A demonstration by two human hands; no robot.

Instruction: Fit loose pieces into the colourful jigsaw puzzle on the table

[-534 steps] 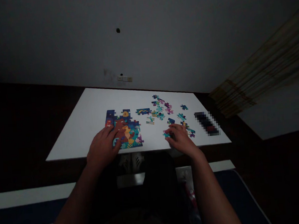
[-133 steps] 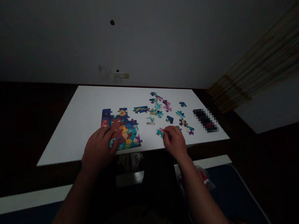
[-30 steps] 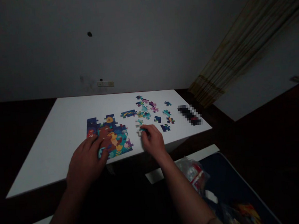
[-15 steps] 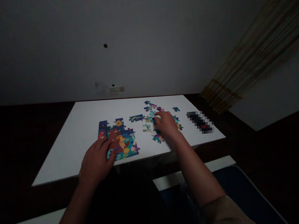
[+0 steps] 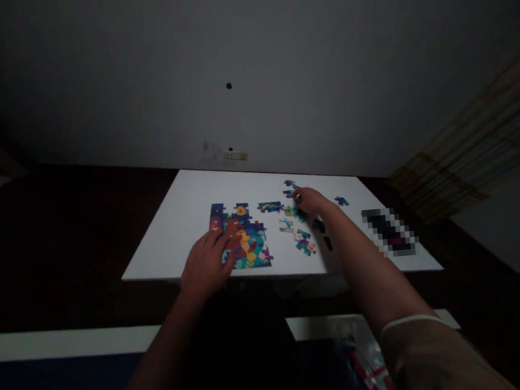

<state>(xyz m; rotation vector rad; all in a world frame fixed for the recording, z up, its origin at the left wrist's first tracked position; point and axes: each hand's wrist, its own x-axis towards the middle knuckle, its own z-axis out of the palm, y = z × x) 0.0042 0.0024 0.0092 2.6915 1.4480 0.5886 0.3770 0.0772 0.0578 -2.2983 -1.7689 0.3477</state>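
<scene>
A white table (image 5: 176, 226) carries a jigsaw puzzle in a dim room. The left hand (image 5: 208, 266) lies flat, fingers spread and gripping nothing, at the table's near edge, with its fingertips pressing on the lower left part of the assembled puzzle section (image 5: 243, 236); that section sits just inside the near edge, left of the table's middle, its colours blue, teal, orange and red. The right hand (image 5: 311, 200) reaches well forward towards the far edge, right of the middle, its fingers curled down among the loose puzzle pieces (image 5: 290, 187) scattered there; the fingertips touch or cover some of them, but in this light I cannot tell whether a piece is pinched between them or whether the hand merely rests on the scatter. A small joined strip of pieces (image 5: 270, 207) lies between the assembled section and the right hand, apart from both. More loose pieces (image 5: 304, 242) lie nearer the near edge, just left of the right forearm and under it, well apart from the right hand's fingers. A single blue piece (image 5: 341, 200) lies alone to the right of the hand. A dark, pixelated object (image 5: 388, 231) lies near the table's right edge.
</scene>
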